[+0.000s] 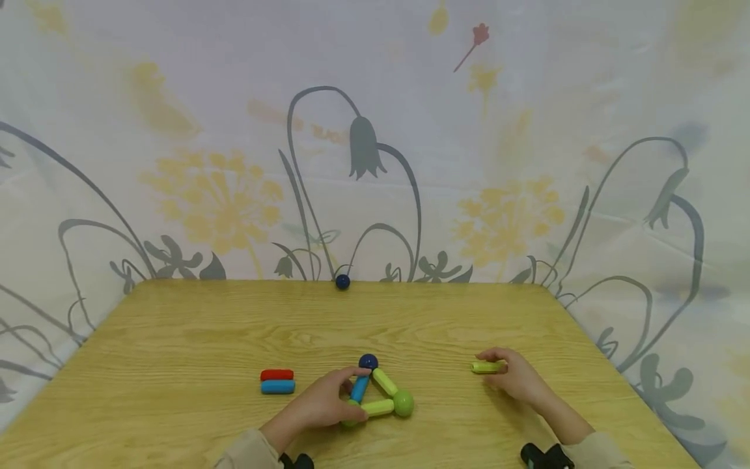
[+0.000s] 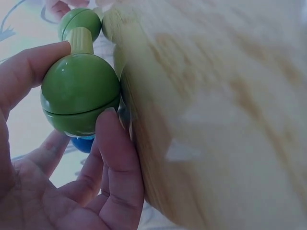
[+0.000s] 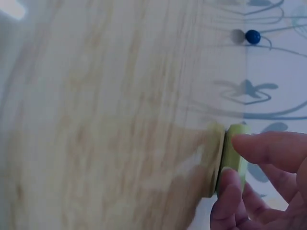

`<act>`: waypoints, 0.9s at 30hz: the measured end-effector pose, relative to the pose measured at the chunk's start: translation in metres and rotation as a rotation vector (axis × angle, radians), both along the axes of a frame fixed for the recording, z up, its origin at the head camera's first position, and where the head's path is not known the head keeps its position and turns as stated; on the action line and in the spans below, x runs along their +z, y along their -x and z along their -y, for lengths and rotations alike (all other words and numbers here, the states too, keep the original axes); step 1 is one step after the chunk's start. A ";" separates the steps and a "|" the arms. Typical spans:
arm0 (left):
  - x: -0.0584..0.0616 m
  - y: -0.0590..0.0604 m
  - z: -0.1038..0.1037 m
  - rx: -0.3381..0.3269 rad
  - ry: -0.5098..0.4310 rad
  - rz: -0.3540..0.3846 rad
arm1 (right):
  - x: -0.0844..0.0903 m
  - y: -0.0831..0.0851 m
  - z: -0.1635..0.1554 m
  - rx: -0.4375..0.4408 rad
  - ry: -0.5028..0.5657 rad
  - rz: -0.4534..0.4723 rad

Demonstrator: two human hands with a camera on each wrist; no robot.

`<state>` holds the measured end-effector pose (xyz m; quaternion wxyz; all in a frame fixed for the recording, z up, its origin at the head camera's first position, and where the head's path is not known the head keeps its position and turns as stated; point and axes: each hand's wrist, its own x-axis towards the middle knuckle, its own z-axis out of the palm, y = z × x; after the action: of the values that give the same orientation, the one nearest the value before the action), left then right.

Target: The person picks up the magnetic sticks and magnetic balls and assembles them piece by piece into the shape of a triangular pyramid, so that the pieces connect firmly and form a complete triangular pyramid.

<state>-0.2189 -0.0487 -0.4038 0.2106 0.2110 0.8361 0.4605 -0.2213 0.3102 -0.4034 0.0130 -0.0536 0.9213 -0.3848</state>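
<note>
A triangle of magnetic rods and balls lies on the table, with a dark blue ball [image 1: 368,361] at its far corner and a green ball [image 1: 403,402] at its right. A blue rod [image 1: 360,389] and two yellow-green rods [image 1: 377,408] form its sides. My left hand [image 1: 319,400] pinches the near-left green ball [image 2: 79,93] between thumb and finger, partly covering it in the head view. Off to the right, my right hand [image 1: 521,381] pinches a loose yellow-green rod [image 3: 234,153] by its right end, close to the tabletop.
Left of the triangle, a red rod [image 1: 277,374] and another blue rod [image 1: 278,387] lie side by side. A second dark blue ball [image 1: 342,282] sits at the far edge of the wooden table [image 1: 234,319], against the patterned cloth [image 1: 375,65].
</note>
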 end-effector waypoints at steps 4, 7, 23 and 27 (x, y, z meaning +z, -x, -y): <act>0.001 0.000 0.000 0.000 0.001 0.007 | -0.001 0.001 -0.003 0.018 -0.039 0.032; 0.001 0.000 0.001 0.000 -0.005 0.013 | -0.002 0.001 0.000 0.060 0.004 0.057; 0.002 0.001 0.000 -0.012 -0.025 0.040 | 0.009 -0.011 0.051 0.226 0.149 0.022; 0.003 0.000 0.000 -0.012 -0.021 0.045 | 0.010 -0.016 0.062 0.247 0.186 0.016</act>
<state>-0.2191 -0.0484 -0.4009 0.2299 0.2081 0.8249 0.4727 -0.2058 0.2481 -0.3929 0.0624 -0.1644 0.8680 -0.4645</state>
